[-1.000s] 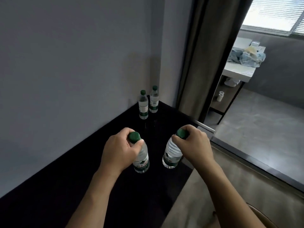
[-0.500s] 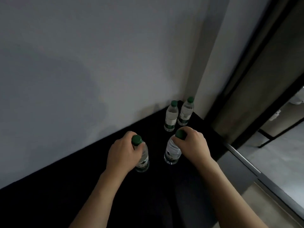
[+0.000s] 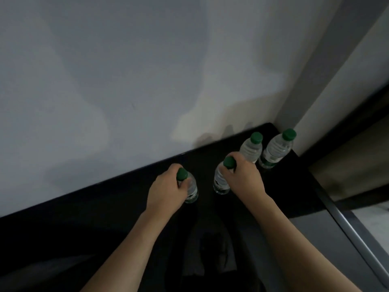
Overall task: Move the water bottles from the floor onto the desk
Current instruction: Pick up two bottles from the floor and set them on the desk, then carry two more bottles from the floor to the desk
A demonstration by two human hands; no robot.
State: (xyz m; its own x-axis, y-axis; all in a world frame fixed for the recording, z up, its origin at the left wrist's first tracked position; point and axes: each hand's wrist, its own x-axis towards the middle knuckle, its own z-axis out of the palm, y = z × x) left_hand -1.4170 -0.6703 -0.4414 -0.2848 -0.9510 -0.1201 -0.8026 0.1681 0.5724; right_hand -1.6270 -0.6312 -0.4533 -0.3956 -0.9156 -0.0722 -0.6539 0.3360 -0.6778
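I see a pale grey wall (image 3: 130,76) behind, shadowed in patches | white corner pillar (image 3: 345,85) at right | dark curtain (image 3: 357,161) beside it | metal floor rail (image 3: 357,234) lower right

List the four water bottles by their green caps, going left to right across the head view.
Bottle gripped by the left hand → bottle gripped by the right hand → first free-standing bottle → bottle nearest the wall corner.
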